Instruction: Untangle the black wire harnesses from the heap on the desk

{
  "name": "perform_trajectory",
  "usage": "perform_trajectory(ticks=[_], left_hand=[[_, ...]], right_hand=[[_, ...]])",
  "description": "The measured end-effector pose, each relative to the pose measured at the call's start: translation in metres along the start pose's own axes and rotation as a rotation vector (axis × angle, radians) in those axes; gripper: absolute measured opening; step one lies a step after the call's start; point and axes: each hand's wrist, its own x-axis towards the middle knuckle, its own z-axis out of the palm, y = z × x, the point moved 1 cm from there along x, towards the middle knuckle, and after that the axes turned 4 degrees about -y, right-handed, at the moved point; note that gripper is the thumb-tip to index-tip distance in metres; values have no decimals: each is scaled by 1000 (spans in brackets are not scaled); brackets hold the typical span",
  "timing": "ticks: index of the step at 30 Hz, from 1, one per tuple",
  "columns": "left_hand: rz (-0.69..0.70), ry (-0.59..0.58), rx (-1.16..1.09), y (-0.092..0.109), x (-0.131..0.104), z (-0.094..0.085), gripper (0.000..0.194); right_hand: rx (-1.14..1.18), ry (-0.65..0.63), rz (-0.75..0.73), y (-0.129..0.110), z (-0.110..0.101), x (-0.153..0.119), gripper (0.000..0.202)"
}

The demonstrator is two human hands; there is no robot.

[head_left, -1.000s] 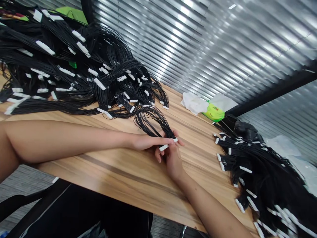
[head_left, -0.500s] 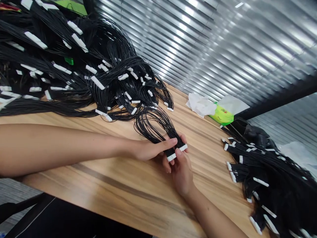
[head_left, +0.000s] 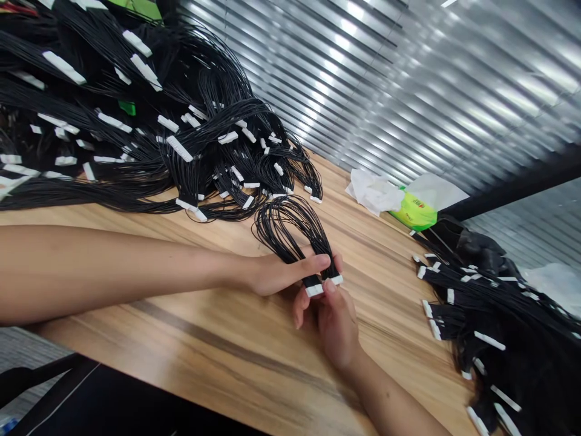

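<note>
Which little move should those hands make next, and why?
Probably a light nudge from the right hand to bring the two white connectors level. They sit side by side but slightly staggered, and the right thumb is already beside them. The left thumb lies across the looped black wires, so the left hand could steady them.

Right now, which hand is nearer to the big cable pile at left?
Left. The left hand is in front of the big cable pile; the right hand is farther right.
</note>
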Motion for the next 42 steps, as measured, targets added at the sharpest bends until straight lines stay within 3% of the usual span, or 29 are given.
perform_trajectory(ticks=[6, 10, 19, 24, 29, 34, 36, 39, 42], left_hand=[[-31, -51, -11, -7, -1, 0, 85], [18, 54, 27, -7, -3, 1, 83], [10, 142, 0, 3, 1, -2, 40], [-35, 42, -140, 0, 2, -1, 49], [-35, 95, -148, 4, 3, 1, 50], [-33, 95, -149, 0, 3, -1, 50], [11, 78, -100, -5, 2, -3, 57], [88, 198, 157, -9, -1, -9, 72], [131, 283, 413, -5, -3, -14, 74]], right_hand=[[99, -20, 54, 0, -1, 6, 58], [39, -33, 80, 0, -1, 5, 54], [59, 177, 29, 1, -6, 6, 47], [20, 164, 29, 4, -8, 6, 56], [-20, 164, -39, 4, -9, 7, 60], [-100, 176, -91, 0, -4, 5, 52], [-111, 197, -110, -3, -1, 4, 49], [-92, 290, -157, -7, 0, 4, 48], [-59, 431, -212, -9, -4, 7, 47]])
